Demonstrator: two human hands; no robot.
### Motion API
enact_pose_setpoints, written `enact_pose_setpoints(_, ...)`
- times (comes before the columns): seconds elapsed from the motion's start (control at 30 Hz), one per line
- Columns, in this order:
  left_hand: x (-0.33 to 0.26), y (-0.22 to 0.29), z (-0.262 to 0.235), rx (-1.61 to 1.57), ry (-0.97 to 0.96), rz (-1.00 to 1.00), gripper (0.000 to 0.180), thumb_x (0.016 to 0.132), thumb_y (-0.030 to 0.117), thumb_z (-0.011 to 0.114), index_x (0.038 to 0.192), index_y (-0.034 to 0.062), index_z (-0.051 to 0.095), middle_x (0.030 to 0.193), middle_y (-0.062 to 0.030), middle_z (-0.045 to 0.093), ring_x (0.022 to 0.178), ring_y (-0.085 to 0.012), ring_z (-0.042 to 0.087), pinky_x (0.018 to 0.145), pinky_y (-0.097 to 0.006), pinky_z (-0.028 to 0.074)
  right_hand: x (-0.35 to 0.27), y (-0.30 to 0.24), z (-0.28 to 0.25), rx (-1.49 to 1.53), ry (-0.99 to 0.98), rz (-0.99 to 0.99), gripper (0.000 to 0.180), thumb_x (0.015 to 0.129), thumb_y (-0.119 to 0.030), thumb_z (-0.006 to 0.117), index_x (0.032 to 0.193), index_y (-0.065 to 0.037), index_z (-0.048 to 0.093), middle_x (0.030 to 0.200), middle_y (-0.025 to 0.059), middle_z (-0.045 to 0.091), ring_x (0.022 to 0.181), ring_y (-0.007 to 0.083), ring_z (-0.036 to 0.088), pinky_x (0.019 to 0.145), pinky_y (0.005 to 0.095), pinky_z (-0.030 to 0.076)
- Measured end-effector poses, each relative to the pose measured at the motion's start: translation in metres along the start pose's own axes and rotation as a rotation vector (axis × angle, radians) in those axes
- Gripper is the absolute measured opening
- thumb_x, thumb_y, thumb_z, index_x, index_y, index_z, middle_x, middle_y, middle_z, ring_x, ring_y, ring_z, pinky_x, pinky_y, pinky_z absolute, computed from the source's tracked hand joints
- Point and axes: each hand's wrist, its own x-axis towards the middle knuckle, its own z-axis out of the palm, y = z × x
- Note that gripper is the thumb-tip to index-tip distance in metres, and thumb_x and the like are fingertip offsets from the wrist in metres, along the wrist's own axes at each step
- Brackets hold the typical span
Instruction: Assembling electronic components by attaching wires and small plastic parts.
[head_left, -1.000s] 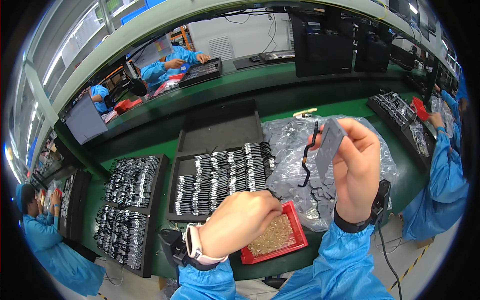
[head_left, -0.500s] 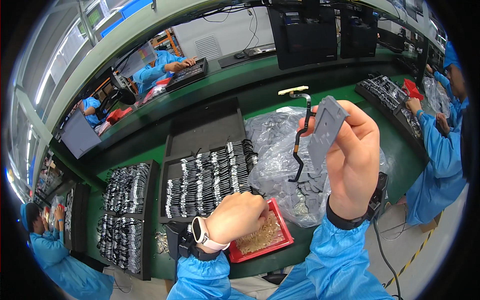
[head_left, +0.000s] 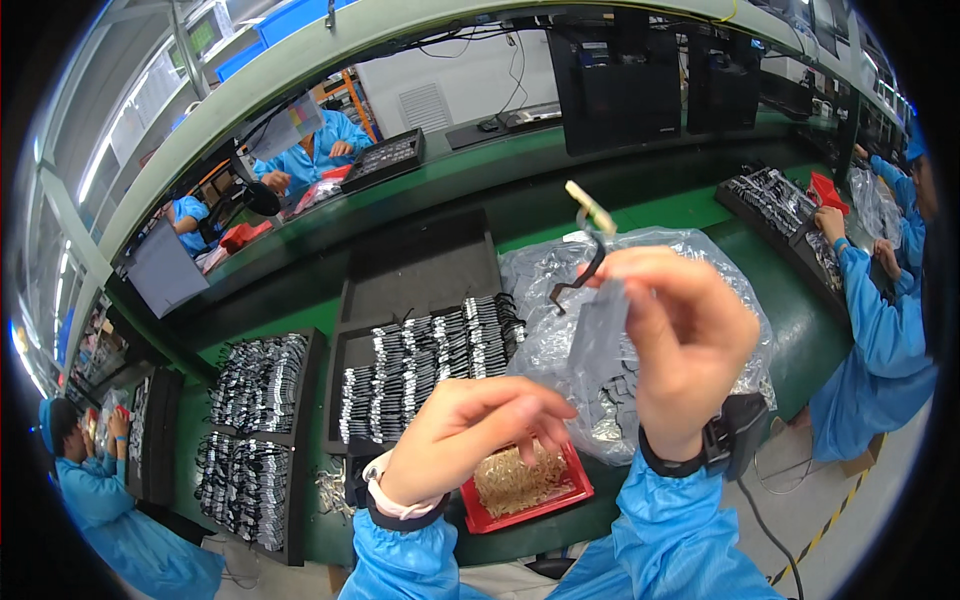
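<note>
Your right hand grips one gray plate and one black flex cable — your left hand, fingers loosely bent, hovers above one red tray; whether it holds anything, I cannot tell.

On the bench, middle tray left of bag, bin before both

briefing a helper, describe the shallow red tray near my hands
On the green workbench, find the middle black tray of black-and-silver parts. To its lower right sits the shallow red rectangular tray of small golden pieces, its red walls setting it apart from the black trays.
</note>
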Motion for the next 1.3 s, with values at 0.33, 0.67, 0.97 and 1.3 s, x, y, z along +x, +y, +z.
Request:
enact_pose_setpoints(0.33, -0.016, 0.005, -0.006, -0.665, 0.145, 0.205, 0.027, 0.082, 0.01, 0.057, 0.103, -0.0062, 0.051, 0.089, -0.0118, 0.06, 0.079, -0.017, 0.06, 0.067, -0.029, 0.05, -0.002, -0.02, 0.014, -0.312, -0.422, -0.615, 0.016, 0.067, -0.006, 0.065, 0.083, -0.006, 0.064, 0.091, 0.0061, 0.064, 0.089, 0.0203, 0.061, 0.075, 0.0327, 0.048)
enact_pose_setpoints(0.67, -0.034, 0.012, -0.014, -0.293, 0.449, 0.414, 0.016, 0.074, -0.004, 0.062, 0.088, -0.0036, 0.055, 0.084, -0.0079, 0.061, 0.079, -0.011, 0.058, 0.073, -0.023, 0.046, -0.016, -0.018, 0.023, 0.45, -0.406, 0.498, 0.018, 0.074, 0.0, 0.066, 0.091, 0.004, 0.062, 0.082, 0.013, 0.063, 0.074, 0.0142, 0.062, 0.066, 0.0239, 0.049)
enact_pose_setpoints(0.97, -0.036, 0.019, -0.003, -0.083, 0.526, 0.448, 0.016, 0.073, -0.007, 0.062, 0.087, -0.0061, 0.056, 0.082, -0.0087, 0.06, 0.078, -0.0122, 0.058, 0.072, -0.024, 0.048, -0.012, -0.029, 0.018, 0.399, -0.518, 0.61, 0.016, 0.071, -0.001, 0.068, 0.087, 0.002, 0.065, 0.08, 0.0114, 0.064, 0.07, 0.0132, 0.062, 0.061, 0.0218, 0.047)
enact_pose_setpoints(1.3, -0.038, 0.022, 0.008, 0.091, 0.684, 0.498, 0.017, 0.071, -0.008, 0.063, 0.087, -0.0079, 0.057, 0.082, -0.0096, 0.059, 0.079, -0.0129, 0.057, 0.072, -0.024, 0.047, -0.013, -0.03, 0.021, 0.267, -0.463, 0.491, 0.016, 0.067, -0.001, 0.07, 0.083, 0.0, 0.067, 0.076, 0.0118, 0.065, 0.068, 0.0146, 0.062, 0.06, 0.023, 0.048)
